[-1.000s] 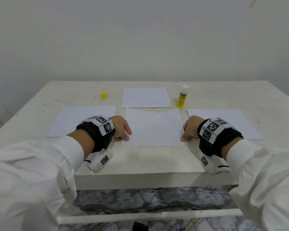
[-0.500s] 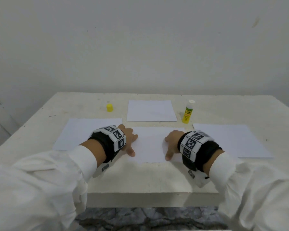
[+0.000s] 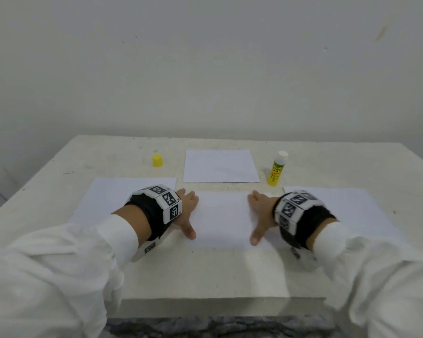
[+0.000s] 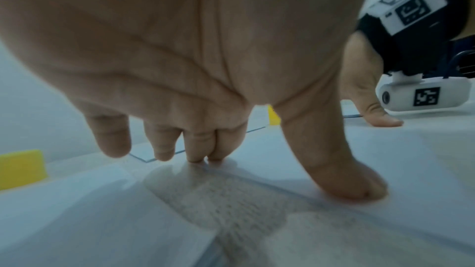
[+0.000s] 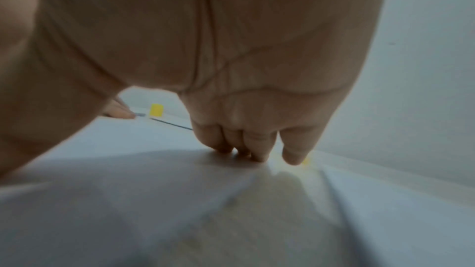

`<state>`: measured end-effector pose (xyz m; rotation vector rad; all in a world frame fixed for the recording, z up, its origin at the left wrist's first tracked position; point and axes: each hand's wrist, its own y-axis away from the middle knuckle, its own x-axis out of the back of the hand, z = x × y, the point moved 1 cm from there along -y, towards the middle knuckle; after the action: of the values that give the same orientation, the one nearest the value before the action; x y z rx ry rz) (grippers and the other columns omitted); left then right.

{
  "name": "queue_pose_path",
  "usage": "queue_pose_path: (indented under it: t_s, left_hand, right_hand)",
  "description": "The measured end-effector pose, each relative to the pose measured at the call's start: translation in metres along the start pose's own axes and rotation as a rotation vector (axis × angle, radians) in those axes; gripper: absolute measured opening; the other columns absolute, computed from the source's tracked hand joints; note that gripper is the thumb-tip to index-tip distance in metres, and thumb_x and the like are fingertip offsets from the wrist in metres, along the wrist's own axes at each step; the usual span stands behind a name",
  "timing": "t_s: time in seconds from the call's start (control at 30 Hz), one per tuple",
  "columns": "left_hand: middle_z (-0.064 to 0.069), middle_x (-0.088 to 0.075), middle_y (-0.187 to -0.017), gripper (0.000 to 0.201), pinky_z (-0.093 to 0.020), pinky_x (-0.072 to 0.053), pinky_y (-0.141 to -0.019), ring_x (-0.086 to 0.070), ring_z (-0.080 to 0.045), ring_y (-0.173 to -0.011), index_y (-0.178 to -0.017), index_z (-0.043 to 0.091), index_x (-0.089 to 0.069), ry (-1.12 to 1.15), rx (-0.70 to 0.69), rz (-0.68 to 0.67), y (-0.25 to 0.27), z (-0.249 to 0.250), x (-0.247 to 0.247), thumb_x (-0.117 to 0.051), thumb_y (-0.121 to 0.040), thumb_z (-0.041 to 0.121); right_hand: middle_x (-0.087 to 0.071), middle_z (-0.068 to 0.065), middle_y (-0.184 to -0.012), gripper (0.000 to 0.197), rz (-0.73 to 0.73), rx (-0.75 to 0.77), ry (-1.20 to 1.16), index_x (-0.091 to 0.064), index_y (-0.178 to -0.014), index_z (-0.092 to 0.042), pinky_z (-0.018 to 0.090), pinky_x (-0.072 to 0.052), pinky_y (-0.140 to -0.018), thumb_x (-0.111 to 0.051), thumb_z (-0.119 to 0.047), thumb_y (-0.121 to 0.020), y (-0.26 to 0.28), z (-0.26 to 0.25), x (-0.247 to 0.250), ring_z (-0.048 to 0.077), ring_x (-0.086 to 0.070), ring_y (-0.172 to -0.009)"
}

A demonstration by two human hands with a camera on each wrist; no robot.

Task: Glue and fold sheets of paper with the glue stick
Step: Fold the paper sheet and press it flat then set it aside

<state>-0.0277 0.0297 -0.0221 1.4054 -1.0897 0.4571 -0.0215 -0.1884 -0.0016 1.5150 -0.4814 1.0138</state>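
Note:
A white sheet of paper lies flat at the middle of the table, near me. My left hand presses on its left edge with straight, spread fingers and the thumb down on the paper. My right hand presses on its right part the same way, its fingertips on the sheet. Neither hand holds anything. The glue stick stands upright and uncapped, behind the right hand. Its yellow cap stands apart at the back left.
A smaller white sheet lies behind the middle one. One more sheet lies to the left, partly under my left wrist. A third sheet lies to the right. The table's front edge is close to me and a wall stands behind.
Both hands have left the near corners of the middle sheet and moved forward onto it, fingers now spread flat. The head view has tilted up.

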Motion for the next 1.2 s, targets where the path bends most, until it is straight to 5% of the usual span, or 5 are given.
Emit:
queue_pose_path:
  t_s: [0.17, 0.47, 0.77, 0.97, 1.2]
  left_hand:
    - [-0.013, -0.013, -0.155, 0.122, -0.047, -0.028, -0.110, -0.022, -0.032, -0.140, -0.148, 0.002, -0.010, -0.003, 0.042, -0.017, -0.001, 0.016, 0.012, -0.070, -0.066, 0.068]
    - [-0.006, 0.021, -0.158, 0.137, -0.051, -0.004, -0.118, 0.015, -0.027, -0.146, -0.150, 0.016, 0.017, 0.097, -0.121, 0.046, -0.029, 0.111, 0.040, -0.063, -0.060, 0.081]
    - [-0.011, 0.016, -0.158, 0.145, -0.048, -0.001, -0.119, 0.005, -0.030, -0.147, -0.149, 0.007, 0.015, 0.052, -0.011, 0.014, -0.017, 0.024, 0.003, -0.064, -0.054, 0.083]
    - [-0.014, 0.008, -0.159, 0.145, -0.048, -0.006, -0.119, -0.004, -0.032, -0.146, -0.149, 0.005, 0.011, 0.009, 0.015, 0.027, -0.008, 0.003, -0.005, -0.072, -0.053, 0.076]
    - [-0.010, 0.010, -0.159, 0.148, -0.052, -0.009, -0.118, 0.002, -0.030, -0.147, -0.150, 0.019, 0.015, -0.014, 0.081, -0.009, -0.011, 0.002, -0.007, -0.069, -0.046, 0.082]
  right_hand:
    - [-0.002, 0.011, -0.158, 0.122, -0.005, -0.024, 0.002, 0.003, -0.150, -0.002, 0.040, -0.017, -0.117, -0.077, -0.049, -0.071, 0.013, 0.021, -0.004, 0.026, -0.010, -0.145]
    - [0.008, 0.011, -0.159, 0.132, -0.036, -0.098, 0.115, 0.013, -0.149, -0.006, 0.042, -0.013, -0.117, -0.077, -0.056, -0.066, -0.003, 0.017, -0.008, 0.027, -0.004, -0.147]
    - [-0.011, 0.013, -0.156, 0.125, -0.023, -0.090, 0.100, -0.002, -0.149, -0.003, 0.048, -0.026, -0.113, -0.079, -0.054, -0.065, 0.000, 0.017, -0.004, 0.030, -0.019, -0.143]
    - [-0.005, 0.017, -0.157, 0.133, -0.055, -0.007, 0.213, 0.015, -0.148, -0.035, 0.059, -0.025, -0.108, -0.079, -0.061, -0.058, -0.020, -0.009, 0.000, 0.041, -0.020, -0.140]
    - [-0.021, 0.011, -0.154, 0.135, 0.064, 0.134, 0.249, -0.013, -0.147, -0.035, 0.062, -0.035, -0.099, -0.067, -0.083, -0.033, -0.069, -0.078, -0.003, 0.040, -0.031, -0.135]
